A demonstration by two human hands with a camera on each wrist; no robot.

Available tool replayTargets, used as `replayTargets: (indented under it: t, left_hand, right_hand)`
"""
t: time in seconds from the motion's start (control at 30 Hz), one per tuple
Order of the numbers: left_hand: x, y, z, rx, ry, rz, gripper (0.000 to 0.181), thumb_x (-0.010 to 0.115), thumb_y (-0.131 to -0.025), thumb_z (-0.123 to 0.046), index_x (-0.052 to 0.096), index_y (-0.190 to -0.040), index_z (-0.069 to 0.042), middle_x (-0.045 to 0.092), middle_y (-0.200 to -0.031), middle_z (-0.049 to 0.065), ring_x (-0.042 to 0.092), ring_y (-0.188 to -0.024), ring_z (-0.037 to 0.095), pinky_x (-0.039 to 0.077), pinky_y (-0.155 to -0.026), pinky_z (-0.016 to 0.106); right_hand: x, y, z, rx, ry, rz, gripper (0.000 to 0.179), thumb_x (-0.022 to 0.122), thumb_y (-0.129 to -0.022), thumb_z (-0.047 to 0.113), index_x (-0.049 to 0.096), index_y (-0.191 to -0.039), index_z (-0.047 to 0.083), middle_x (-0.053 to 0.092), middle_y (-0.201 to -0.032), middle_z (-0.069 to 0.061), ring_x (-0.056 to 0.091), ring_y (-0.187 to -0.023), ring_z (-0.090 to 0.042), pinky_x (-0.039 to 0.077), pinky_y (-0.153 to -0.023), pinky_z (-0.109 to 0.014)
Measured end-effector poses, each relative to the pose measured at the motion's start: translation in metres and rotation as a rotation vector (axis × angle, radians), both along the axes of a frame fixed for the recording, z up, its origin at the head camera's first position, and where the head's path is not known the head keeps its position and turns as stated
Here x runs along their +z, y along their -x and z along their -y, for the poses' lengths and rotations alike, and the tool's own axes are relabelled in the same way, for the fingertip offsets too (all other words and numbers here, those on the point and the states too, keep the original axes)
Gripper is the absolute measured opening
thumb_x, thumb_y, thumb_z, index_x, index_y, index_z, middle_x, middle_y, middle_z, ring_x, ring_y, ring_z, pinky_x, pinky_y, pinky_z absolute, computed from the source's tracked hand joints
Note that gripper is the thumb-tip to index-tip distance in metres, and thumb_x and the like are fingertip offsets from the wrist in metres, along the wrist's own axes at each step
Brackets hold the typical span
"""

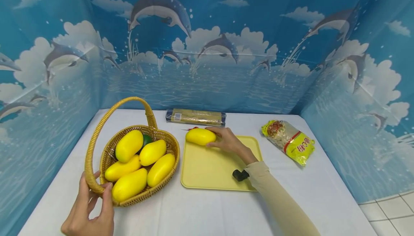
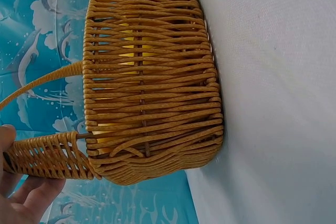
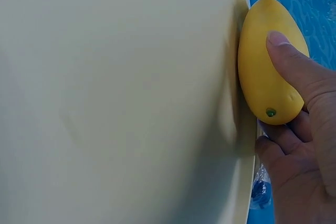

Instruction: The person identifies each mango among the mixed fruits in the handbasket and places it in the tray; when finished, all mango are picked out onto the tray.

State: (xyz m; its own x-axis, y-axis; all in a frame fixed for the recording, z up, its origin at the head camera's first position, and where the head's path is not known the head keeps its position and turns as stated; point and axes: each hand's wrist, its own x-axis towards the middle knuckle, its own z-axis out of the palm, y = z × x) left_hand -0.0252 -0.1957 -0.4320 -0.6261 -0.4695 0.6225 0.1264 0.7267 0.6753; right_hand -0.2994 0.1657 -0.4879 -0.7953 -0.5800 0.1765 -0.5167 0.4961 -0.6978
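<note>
My left hand [image 1: 92,207] grips the lower end of the handle of a wicker basket [image 1: 176,149]. In the left wrist view, its thumb and fingers [image 2: 44,195] lie either side of the woven handle [image 2: 44,156]. Several yellow mangoes [image 1: 129,185] fill the basket, with a dark green fruit [image 1: 146,140] partly hidden among them. My right hand [image 1: 228,140] holds another yellow mango [image 1: 199,136] over the far left corner of a pale yellow tray [image 1: 213,167]. The right wrist view shows the thumb laid along this mango [image 3: 265,77], its green stem end facing the palm side.
Behind the tray lies a dark packet with a gold label [image 1: 195,117], and a small red-handled tool [image 1: 193,128] sits just before it. A yellow and clear food bag [image 1: 289,140] rests at the right. Dolphin-print curtains [image 1: 207,67] enclose the white-covered table [image 1: 161,214].
</note>
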Motion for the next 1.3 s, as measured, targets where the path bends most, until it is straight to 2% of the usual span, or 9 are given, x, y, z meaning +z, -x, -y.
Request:
replayTargets:
  t: [0.47,0.7,1.03,1.3]
  left_hand:
    - [0.0015,-0.0003,-0.0011,0.022,-0.024,0.028,0.077,0.085,-0.087,0.007,0.056,-0.157,-0.009,0.073,-0.134,0.022,0.055,-0.108,-0.023,0.047,-0.093,0.003]
    - [0.0013,-0.0005,-0.001,0.017,-0.028,0.026,0.077,0.085,-0.087,0.007,0.057,-0.157,-0.008,0.073,-0.134,0.022,0.056,-0.108,-0.023,0.047,-0.092,0.003]
    - [0.0003,0.0007,0.002,-0.011,-0.002,-0.013,0.076,0.084,-0.089,0.005,0.056,-0.158,-0.009,0.073,-0.134,0.022,0.057,-0.108,-0.022,0.049,-0.092,0.004]
    - [-0.0001,0.0001,0.0024,-0.005,-0.012,0.016,0.073,0.083,-0.091,0.003,0.056,-0.158,-0.007,0.072,-0.136,0.021,0.057,-0.109,-0.021,0.048,-0.092,0.004]
  right_hand:
    - [0.0034,-0.001,-0.002,0.019,-0.02,0.007,0.075,0.09,-0.09,0.016,0.057,-0.153,-0.004,0.06,-0.154,-0.021,0.055,-0.145,-0.039,0.05,-0.118,-0.047]
    - [0.0029,-0.0023,-0.0042,0.026,0.005,0.055,0.074,0.09,-0.09,0.014,0.057,-0.153,-0.004,0.059,-0.154,-0.021,0.054,-0.145,-0.039,0.049,-0.118,-0.045]
    - [0.003,-0.0044,-0.0053,0.036,0.008,0.063,0.075,0.09,-0.09,0.013,0.056,-0.154,-0.005,0.058,-0.155,-0.021,0.053,-0.147,-0.039,0.048,-0.12,-0.046]
    - [0.0045,-0.0063,-0.0053,0.028,0.006,0.098,0.078,0.09,-0.09,0.014,0.053,-0.156,-0.004,0.056,-0.158,-0.021,0.05,-0.149,-0.039,0.046,-0.121,-0.048]
